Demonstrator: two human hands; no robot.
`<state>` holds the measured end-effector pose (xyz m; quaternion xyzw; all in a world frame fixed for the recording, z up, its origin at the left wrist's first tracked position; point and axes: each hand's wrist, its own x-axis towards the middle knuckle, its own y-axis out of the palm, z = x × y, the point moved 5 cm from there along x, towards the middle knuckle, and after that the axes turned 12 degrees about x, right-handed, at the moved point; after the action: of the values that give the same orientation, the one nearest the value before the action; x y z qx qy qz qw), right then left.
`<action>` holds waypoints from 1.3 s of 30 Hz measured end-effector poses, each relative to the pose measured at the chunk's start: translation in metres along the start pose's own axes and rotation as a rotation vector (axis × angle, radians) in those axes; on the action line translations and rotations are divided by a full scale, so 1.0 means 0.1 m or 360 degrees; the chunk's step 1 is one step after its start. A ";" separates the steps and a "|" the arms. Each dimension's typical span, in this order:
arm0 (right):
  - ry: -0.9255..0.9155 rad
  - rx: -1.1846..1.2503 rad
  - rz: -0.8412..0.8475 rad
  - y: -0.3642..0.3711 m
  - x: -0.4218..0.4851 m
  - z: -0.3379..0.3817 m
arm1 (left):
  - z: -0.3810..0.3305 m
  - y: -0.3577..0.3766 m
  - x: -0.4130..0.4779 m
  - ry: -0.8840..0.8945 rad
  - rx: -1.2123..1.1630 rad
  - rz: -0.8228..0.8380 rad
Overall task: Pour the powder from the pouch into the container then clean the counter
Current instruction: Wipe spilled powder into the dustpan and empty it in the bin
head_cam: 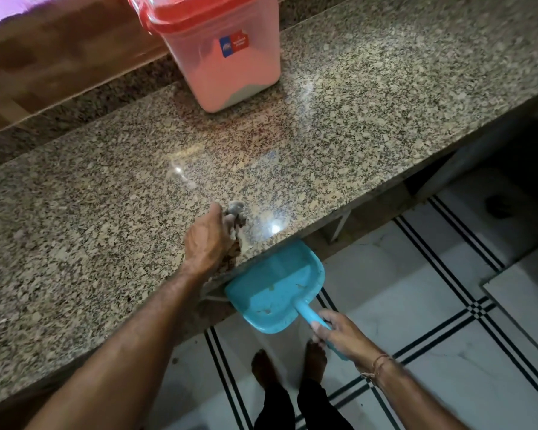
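A speckled grey-and-beige polished granite counter [106,212] carries a translucent pink plastic container [230,66] with a red lid standing upright toward its back edge, well apart from a small crumpled greyish cloth [235,209] near its front edge.

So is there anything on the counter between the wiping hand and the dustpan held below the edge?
Nothing visible. The left hand with its cloth sits right at the counter edge, and the blue dustpan, held by the right hand, waits just under that edge. The container stands far back.
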<state>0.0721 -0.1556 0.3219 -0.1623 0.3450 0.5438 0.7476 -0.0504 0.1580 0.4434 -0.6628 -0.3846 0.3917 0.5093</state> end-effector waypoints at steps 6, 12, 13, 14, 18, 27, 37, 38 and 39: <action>-0.0015 0.0020 -0.0016 -0.02 0.00 0.03 | -0.12 0.27 -0.24 0.0441 -0.0056 0.0148; 0.0006 -0.0044 -0.0013 0.14 0.04 0.13 | -0.18 0.21 -0.55 0.0726 0.0280 0.0092; -0.0008 -0.0062 -0.0002 0.18 0.05 0.17 | -0.19 0.22 -0.57 0.0730 0.0303 0.0099; -0.0026 -0.0075 0.0004 0.23 0.06 0.21 | -0.19 0.23 -0.57 0.0728 0.0321 0.0107; -0.0068 -0.0104 0.0042 0.42 0.09 0.29 | -0.28 0.18 -0.45 0.0638 0.0344 0.0234; -0.0018 -0.0021 0.0036 0.50 0.02 0.23 | -0.25 0.17 -0.77 0.0600 0.0304 -0.0093; -0.0071 -0.0047 0.0052 0.44 0.07 0.26 | 0.13 0.03 -0.54 0.0224 -0.0067 -0.0136; -0.0069 -0.0050 0.0054 0.44 0.07 0.25 | 0.03 0.05 -0.55 0.0292 -0.0104 -0.0119; -0.0066 -0.0048 0.0058 0.45 0.07 0.24 | -0.08 0.08 -0.57 0.0390 -0.0090 -0.0117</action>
<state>0.0397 -0.1198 0.3397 -0.1558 0.3242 0.5657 0.7420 -0.0654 0.1017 0.4443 -0.7052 -0.3542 0.2778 0.5477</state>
